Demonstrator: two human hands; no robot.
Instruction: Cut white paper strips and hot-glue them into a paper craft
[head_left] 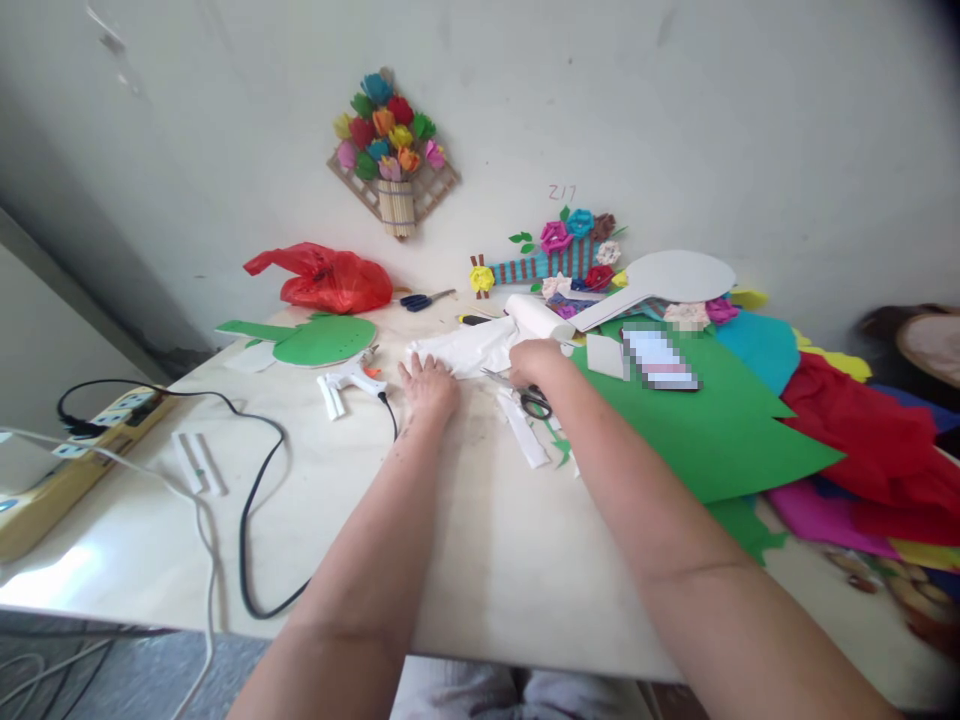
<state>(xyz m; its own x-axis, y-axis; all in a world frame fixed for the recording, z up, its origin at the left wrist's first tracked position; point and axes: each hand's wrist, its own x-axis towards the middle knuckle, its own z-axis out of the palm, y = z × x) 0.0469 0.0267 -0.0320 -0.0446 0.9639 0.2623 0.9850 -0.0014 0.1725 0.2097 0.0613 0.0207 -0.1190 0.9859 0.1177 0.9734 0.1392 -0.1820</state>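
My left hand (429, 385) lies flat with fingers spread on the near left edge of a crumpled white sheet (465, 348), which looks like thin paper. At that sheet's right end, my right hand (538, 362) is curled closed; its fingertips are hidden, so what it grips cannot be made out. Dark-handled scissors (535, 404) lie just below the right hand, blades pointing left. A white roll (538, 317) rests behind both hands. White and green scraps (527, 435) are scattered by the scissors. Left of my left hand sits a white glue gun (358, 378) with a black cord.
Green sheets (705, 440), a phone (660, 360) and a white paddle-shaped cutout (675, 277) occupy the right side. A green cutout (322, 340), red plastic bag (337, 280) and blue-handled tool (426, 299) are at back left. A power strip (82, 460) and cords line the left edge.
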